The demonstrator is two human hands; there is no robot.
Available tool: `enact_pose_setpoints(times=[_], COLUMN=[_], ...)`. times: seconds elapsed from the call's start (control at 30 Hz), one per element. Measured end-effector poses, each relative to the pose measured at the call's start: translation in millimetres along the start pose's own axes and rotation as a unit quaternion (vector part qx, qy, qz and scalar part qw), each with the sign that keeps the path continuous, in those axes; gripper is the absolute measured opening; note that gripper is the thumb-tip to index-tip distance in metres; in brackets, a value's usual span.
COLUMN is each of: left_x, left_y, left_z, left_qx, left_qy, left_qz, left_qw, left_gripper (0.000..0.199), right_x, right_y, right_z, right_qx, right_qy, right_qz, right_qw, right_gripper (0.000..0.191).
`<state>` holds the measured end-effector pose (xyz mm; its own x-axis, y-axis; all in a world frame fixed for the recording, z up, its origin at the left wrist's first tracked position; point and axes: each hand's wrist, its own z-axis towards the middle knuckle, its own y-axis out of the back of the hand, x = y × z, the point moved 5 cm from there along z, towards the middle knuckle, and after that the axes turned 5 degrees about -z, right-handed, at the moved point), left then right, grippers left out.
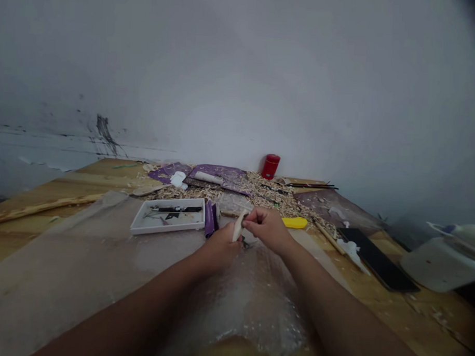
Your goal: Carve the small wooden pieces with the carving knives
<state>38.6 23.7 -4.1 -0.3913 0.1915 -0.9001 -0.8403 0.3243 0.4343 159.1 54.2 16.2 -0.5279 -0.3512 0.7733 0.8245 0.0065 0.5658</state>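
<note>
One pale piece (238,229) is clasped by left hand (221,246), pinched by right hand (270,230) — white tray (167,228) and shavings (285,205) near.

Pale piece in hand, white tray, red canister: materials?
Pale piece: probably bare wood, matte, cream-toned like the shavings beyond it. White tray: likely plastic, smooth, with even walls. Red canister: even red finish; painted metal or plastic, can't tell.

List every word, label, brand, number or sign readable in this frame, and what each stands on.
No text can be read.
Red cylindrical container: small pale mark near its base, too small to read.
Pale wooden piece in hand: no lettering visible.
</note>
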Motion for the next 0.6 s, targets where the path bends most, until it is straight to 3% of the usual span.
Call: enact_pose_setpoints(times=[0.13, 0.2, 0.27, 0.4, 0.5, 0.6], left_x=[-1.3, -0.1, 0.0, -6.1, -8.9, -8.8], left_y=[-1.1, 0.3, 1.3, 1.2, 1.7, 2.3], left_z=[1.3, 2.2, 2.6, 0.1, -1.3, -0.8], left_qx=[0.017, 0.008, 0.0, -0.003, -0.013, -0.015], left_qy=[-0.016, -0.018, -0.028, -0.067, -0.067, -0.066], left_qz=[-0.007, 0.005, 0.013, -0.016, -0.03, -0.033], left_qw=[1.0, 1.0, 1.0, 0.998, 0.997, 0.997], left_gripper=[0.012, 0.015, 0.02, 0.032, 0.032, 0.031], right_x=[-2.4, 0.3, 6.4, 22.8, 29.6, 27.2], right_y=[-1.4, -1.3, -0.4, -3.5, -6.8, -6.1], right_z=[0.7, -0.5, -3.4, -13.7, -18.6, -17.8], right_qx=[0.057, 0.034, -0.024, -0.124, -0.154, -0.164], right_qy=[-0.022, -0.001, 0.035, 0.103, 0.136, 0.127], right_qz=[0.082, 0.01, -0.131, -0.369, -0.429, -0.403], right_qw=[0.995, 0.999, 0.991, 0.915, 0.88, 0.891], right_gripper=[0.015, 0.014, 0.013, 0.011, 0.012, 0.01])
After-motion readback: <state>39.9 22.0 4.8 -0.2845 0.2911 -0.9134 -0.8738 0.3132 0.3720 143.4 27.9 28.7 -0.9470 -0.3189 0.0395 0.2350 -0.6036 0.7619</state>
